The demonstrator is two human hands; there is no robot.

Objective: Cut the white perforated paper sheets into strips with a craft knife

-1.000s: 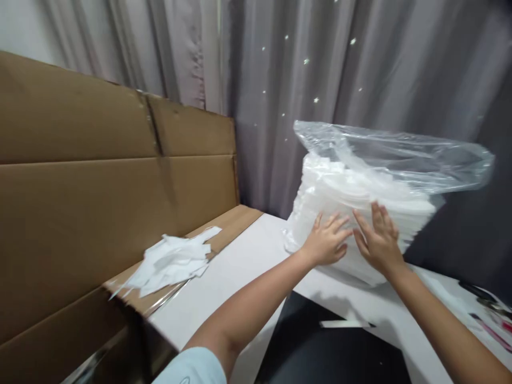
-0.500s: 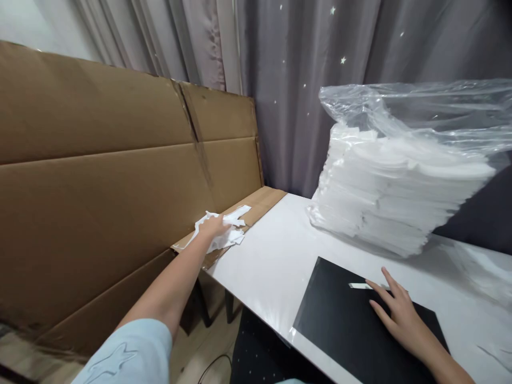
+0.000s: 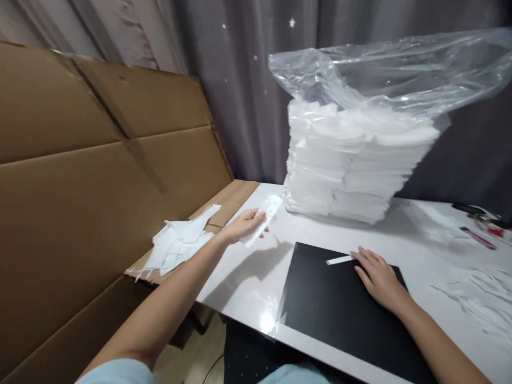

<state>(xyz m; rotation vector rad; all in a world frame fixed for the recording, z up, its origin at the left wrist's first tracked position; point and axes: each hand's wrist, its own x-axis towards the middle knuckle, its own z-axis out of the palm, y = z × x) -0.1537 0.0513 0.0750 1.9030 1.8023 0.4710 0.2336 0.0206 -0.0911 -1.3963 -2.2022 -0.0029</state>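
Observation:
My left hand (image 3: 244, 226) is closed on a long white strip of fabric (image 3: 264, 214), held above the white table (image 3: 256, 272) just right of a loose pile of white pieces (image 3: 178, 244) lying on a cardboard flap. My right hand (image 3: 378, 276) lies flat and open on a black mat (image 3: 332, 304), its fingertips beside a small white stick (image 3: 339, 260). Behind both hands stands a tall stack of white sheets (image 3: 352, 165) inside a clear plastic bag (image 3: 392, 69).
A big brown cardboard sheet (image 3: 80, 176) leans along the left. Grey curtains (image 3: 240, 80) hang behind. White scraps (image 3: 480, 293) lie at the table's right, with a pink tool (image 3: 478, 238) and dark items at the far right edge.
My left hand has come away from the pile of white pieces, carrying one strip to the right over the table. My right hand stays on the black mat.

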